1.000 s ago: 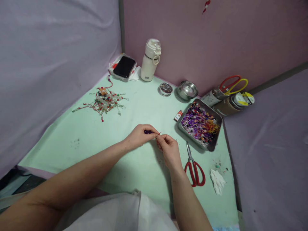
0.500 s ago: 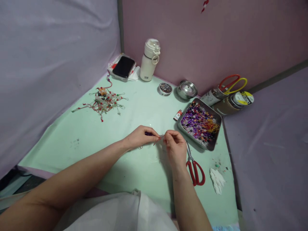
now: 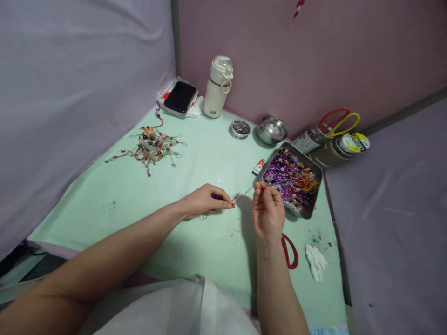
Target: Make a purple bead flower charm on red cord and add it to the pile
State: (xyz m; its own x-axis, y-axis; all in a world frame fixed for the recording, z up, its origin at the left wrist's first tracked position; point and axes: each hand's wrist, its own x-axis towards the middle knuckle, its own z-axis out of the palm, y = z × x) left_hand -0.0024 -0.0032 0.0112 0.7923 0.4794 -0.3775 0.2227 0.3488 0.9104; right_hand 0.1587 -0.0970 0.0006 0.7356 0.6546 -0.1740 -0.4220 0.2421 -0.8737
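My left hand [image 3: 204, 201] rests on the green table [image 3: 195, 153], fingers pinched on a purple bead at one end of a thin red thread [image 3: 243, 194]. My right hand [image 3: 268, 211] is raised a little to the right, pinching the other end of that thread, which runs taut between the two hands. Just beyond my right hand stands a metal tray of beads [image 3: 291, 179], mostly purple, with orange thread in it.
Red scissors [image 3: 289, 251] lie partly under my right wrist, a crumpled tissue [image 3: 316, 263] beside them. A heap of beaded strings [image 3: 152, 145] lies far left. At the back: phone [image 3: 179, 97], white bottle [image 3: 218, 87], small tin [image 3: 240, 128], steel bowl [image 3: 271, 130], rolls with scissors [image 3: 331, 135].
My right hand has moved right and away from the left, drawing the red thread out taut. The left hand has stayed in place, lowered slightly.
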